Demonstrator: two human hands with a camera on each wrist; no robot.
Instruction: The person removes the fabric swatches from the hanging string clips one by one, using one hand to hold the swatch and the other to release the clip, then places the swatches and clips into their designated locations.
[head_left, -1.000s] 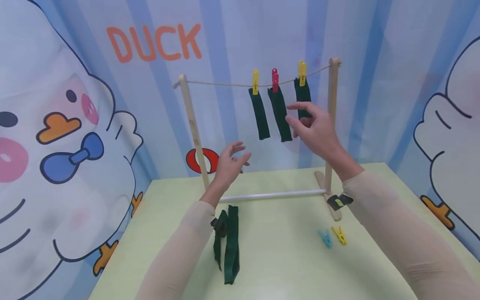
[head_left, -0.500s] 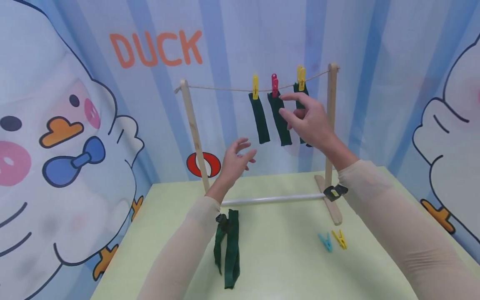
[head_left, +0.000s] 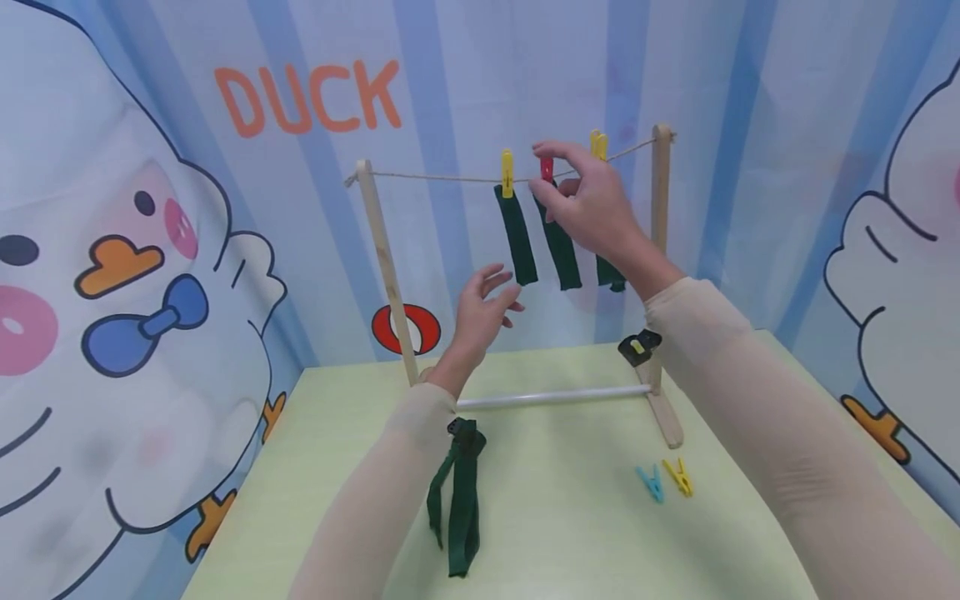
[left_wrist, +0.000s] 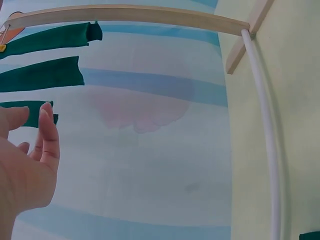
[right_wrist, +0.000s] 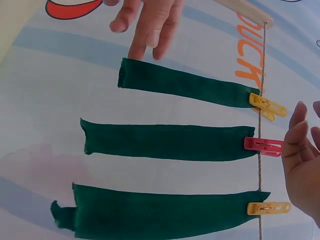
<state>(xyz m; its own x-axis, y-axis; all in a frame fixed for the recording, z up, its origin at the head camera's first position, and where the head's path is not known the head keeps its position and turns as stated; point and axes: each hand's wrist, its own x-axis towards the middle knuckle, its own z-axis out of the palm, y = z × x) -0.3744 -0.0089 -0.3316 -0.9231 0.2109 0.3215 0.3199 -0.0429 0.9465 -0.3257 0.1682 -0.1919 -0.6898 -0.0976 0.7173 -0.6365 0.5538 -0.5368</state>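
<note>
Three dark green fabric strips hang from a thin rope [head_left: 431, 177]. A yellow clothespin [head_left: 507, 175] holds the left strip [head_left: 516, 237], a red clothespin [right_wrist: 262, 145] the middle strip [right_wrist: 170, 142], and another yellow clothespin [right_wrist: 267, 208] the right strip [right_wrist: 155, 214]. My right hand [head_left: 596, 204] is raised by the red clothespin, thumb and forefinger spread and nothing pinched; in the head view it partly covers the middle and right strips. My left hand [head_left: 480, 321] hovers near the lower end of the left strip, fingers loosely bent and holding nothing.
Wooden posts [head_left: 387, 262] and a white rod [head_left: 555, 397] frame the line. More green strips [head_left: 465, 508] lie on the pale table [head_left: 570, 517], partly under my left forearm. A blue clothespin [head_left: 652, 483] and a yellow clothespin [head_left: 678, 477] lie at the right.
My right hand has moved up and left, from beside the right strip to the red clothespin. My left hand has shifted a little to the right, toward the left strip's lower end.
</note>
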